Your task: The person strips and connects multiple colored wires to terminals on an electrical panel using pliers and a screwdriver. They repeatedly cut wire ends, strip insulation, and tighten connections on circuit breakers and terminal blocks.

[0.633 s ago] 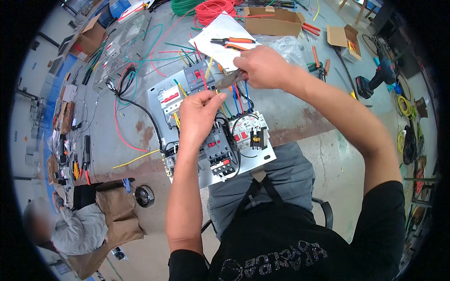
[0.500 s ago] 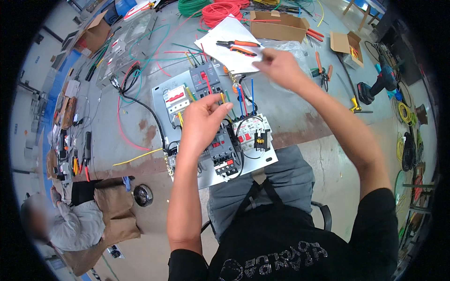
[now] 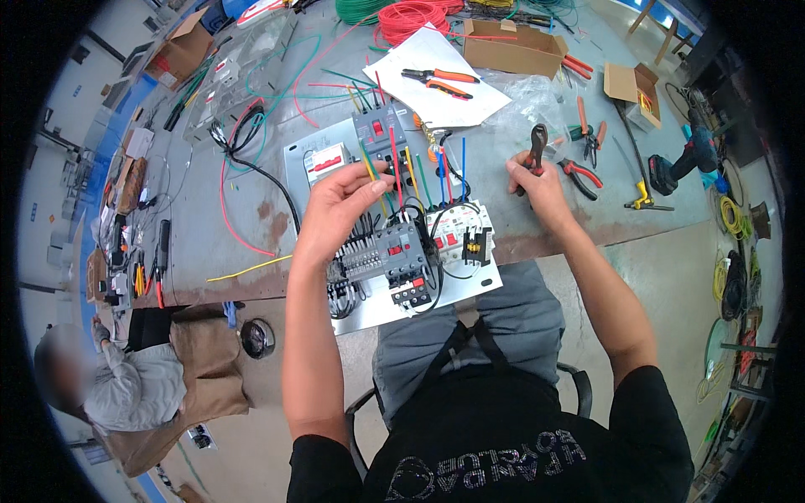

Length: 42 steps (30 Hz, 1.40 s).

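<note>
My left hand (image 3: 331, 210) reaches over a metal mounting plate (image 3: 457, 295), thumb and forefinger closed around a yellow-green wire (image 3: 367, 159). Beside those fingertips, a red wire (image 3: 396, 155) and a yellow wire (image 3: 410, 172) stand upright. Behind them is a grey circuit breaker (image 3: 377, 126) with a red switch. A grey contactor (image 3: 398, 250) and a white breaker (image 3: 449, 239) sit toward the plate's front. To the right, just above the table, my right hand (image 3: 541, 189) grips dark-headed pliers (image 3: 537, 141), jaws up; the fingers hide most of the handles.
Red-handled pliers (image 3: 580, 178) lie right of my right hand. Orange-handled wire strippers (image 3: 440, 81) rest on white paper (image 3: 402, 54). Farther right is a cordless drill (image 3: 692, 155). A cardboard box (image 3: 516, 54) stands at the back. Another person (image 3: 138, 390) sits at lower left.
My right hand has come down and toward me from near the paper, and pliers now show in it. My left hand has shifted slightly left and down, staying among the upright wires.
</note>
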Each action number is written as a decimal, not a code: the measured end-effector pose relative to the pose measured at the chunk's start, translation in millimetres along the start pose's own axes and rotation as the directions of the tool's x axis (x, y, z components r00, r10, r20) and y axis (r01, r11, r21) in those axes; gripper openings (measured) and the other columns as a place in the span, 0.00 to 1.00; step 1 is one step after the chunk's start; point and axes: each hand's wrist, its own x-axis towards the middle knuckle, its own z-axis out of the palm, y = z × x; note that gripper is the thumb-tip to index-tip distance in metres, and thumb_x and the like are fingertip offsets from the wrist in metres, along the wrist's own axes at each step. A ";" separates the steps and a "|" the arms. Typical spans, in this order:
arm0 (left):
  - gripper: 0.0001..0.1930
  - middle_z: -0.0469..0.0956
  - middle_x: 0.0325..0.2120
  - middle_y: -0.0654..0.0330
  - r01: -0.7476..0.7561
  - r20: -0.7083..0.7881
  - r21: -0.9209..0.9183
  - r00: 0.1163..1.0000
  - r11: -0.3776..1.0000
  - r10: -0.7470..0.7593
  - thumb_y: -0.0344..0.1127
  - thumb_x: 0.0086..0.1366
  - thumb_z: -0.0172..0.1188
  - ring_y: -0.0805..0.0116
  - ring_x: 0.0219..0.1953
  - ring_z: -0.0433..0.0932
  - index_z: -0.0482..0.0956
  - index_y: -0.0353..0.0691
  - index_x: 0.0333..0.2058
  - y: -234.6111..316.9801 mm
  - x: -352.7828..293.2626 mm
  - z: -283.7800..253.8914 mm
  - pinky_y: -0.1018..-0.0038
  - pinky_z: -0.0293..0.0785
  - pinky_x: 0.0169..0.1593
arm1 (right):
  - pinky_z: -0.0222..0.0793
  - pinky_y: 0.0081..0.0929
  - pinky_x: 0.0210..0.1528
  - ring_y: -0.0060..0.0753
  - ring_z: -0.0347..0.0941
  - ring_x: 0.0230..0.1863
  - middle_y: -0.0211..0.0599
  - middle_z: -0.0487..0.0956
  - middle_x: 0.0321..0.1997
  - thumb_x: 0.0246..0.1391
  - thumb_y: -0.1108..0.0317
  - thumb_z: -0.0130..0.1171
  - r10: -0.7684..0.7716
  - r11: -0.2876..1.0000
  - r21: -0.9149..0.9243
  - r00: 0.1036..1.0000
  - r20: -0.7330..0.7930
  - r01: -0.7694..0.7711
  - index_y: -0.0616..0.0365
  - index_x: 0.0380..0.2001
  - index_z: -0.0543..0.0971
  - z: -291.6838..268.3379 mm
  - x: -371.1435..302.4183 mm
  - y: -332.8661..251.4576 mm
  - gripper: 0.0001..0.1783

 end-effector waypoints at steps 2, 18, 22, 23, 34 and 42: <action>0.21 0.88 0.48 0.58 0.024 0.057 0.009 0.998 1.000 -0.024 0.39 0.74 0.66 0.73 0.50 0.84 0.81 0.35 0.60 -1.4 11.0 -1.9 0.76 0.76 0.47 | 0.65 0.24 0.35 0.19 0.72 0.29 0.27 0.77 0.25 0.66 0.61 0.65 0.008 1.000 0.006 1.000 0.017 -0.009 0.59 0.33 0.80 -2.7 1.3 5.7 0.13; 0.13 0.86 0.40 0.67 0.078 0.270 0.118 0.957 0.990 -0.108 0.29 0.71 0.67 0.81 0.41 0.80 0.84 0.37 0.53 -25.4 19.9 -5.8 0.77 0.78 0.49 | 0.67 0.24 0.42 0.22 0.73 0.32 0.29 0.79 0.28 0.67 0.60 0.62 0.025 0.999 -0.046 0.999 0.042 -0.023 0.60 0.36 0.79 -0.1 -5.9 -1.4 0.13; 0.09 0.85 0.40 0.67 0.050 0.265 0.116 0.961 0.992 -0.079 0.29 0.72 0.66 0.81 0.42 0.80 0.83 0.36 0.48 -31.5 21.1 -3.5 0.77 0.78 0.48 | 0.67 0.23 0.38 0.20 0.73 0.31 0.28 0.78 0.28 0.66 0.61 0.66 -0.021 0.996 -0.085 0.996 0.085 0.029 0.60 0.36 0.79 0.3 6.1 -24.6 0.13; 0.08 0.84 0.40 0.67 0.040 0.258 0.109 0.964 0.993 -0.067 0.29 0.72 0.65 0.81 0.42 0.80 0.82 0.36 0.48 -33.7 20.7 -2.2 0.77 0.77 0.48 | 0.68 0.23 0.37 0.19 0.73 0.31 0.27 0.79 0.28 0.65 0.61 0.67 -0.055 0.993 -0.101 0.992 0.110 0.067 0.60 0.36 0.79 1.8 9.8 -39.8 0.13; 0.08 0.83 0.38 0.69 0.032 0.207 0.092 0.977 0.995 -0.051 0.29 0.75 0.63 0.84 0.37 0.75 0.80 0.38 0.50 -36.8 14.5 1.7 0.80 0.74 0.43 | 0.69 0.35 0.33 0.33 0.73 0.27 0.40 0.79 0.25 0.56 0.53 0.72 -0.200 0.649 -0.434 0.690 0.696 0.625 0.62 0.35 0.85 118.8 74.0 -149.8 0.20; 0.09 0.84 0.36 0.68 0.124 0.190 0.180 0.969 0.976 -0.158 0.28 0.71 0.66 0.82 0.38 0.79 0.82 0.37 0.48 -41.4 25.9 1.6 0.78 0.77 0.44 | 0.69 0.26 0.30 0.21 0.74 0.25 0.29 0.79 0.23 0.52 0.59 0.75 0.139 0.871 -0.454 0.795 0.591 0.185 0.60 0.28 0.84 134.7 116.8 -129.0 0.15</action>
